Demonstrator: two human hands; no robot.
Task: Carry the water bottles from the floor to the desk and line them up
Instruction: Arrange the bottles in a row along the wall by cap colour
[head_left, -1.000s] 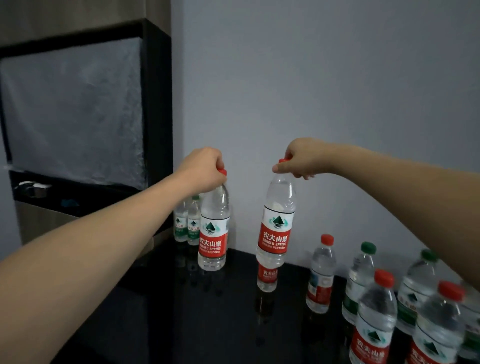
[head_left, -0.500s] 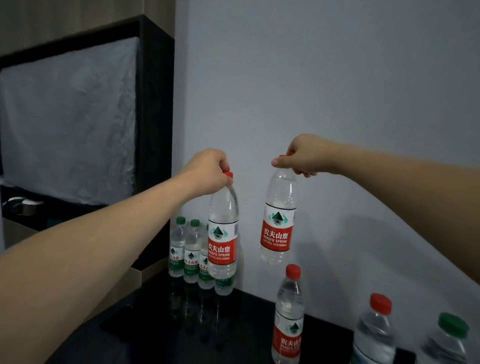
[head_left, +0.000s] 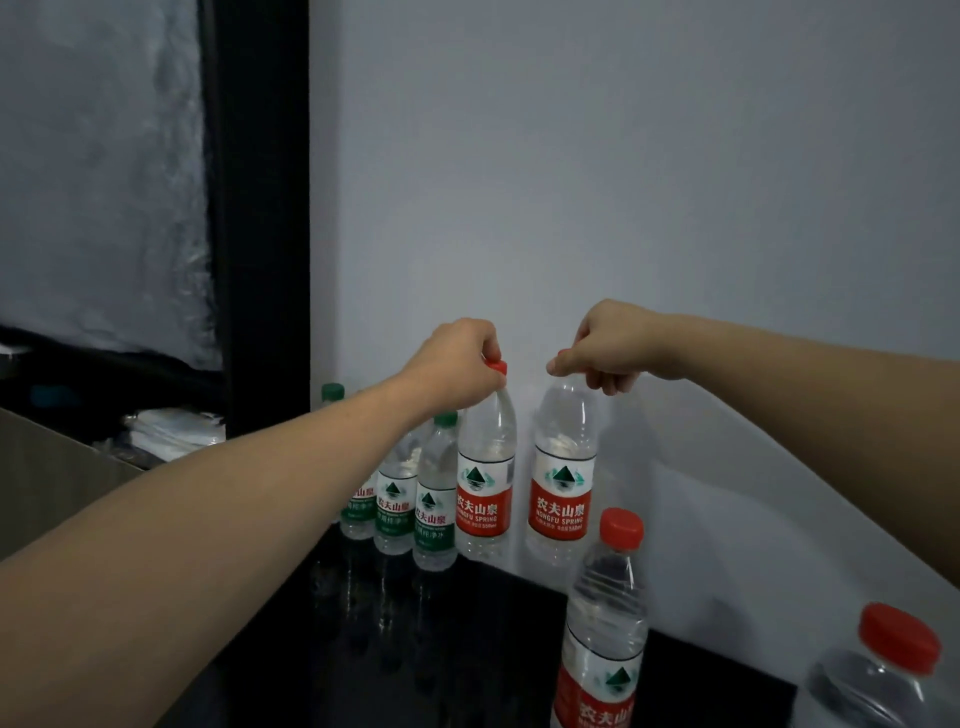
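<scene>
My left hand (head_left: 460, 366) pinches the red cap of a red-labelled water bottle (head_left: 484, 488), which hangs upright at the right end of a row of green-capped bottles (head_left: 435, 499) against the wall. My right hand (head_left: 613, 347) grips the cap of a second red-labelled bottle (head_left: 562, 483), just right of the first and close to the wall. Both bottle bases sit near the black desk top (head_left: 467, 649); whether they touch it I cannot tell.
Another red-capped bottle (head_left: 602, 623) stands nearer to me on the desk, and a further red-capped bottle (head_left: 883, 675) shows at the lower right edge. A black frame (head_left: 260, 218) rises at the left, with a pale wall (head_left: 623, 156) behind the row.
Both hands have carried their bottles left and back toward the wall, lowering them next to the green-capped row. My view has swung left, so the bottles at the right have slid out of sight.
</scene>
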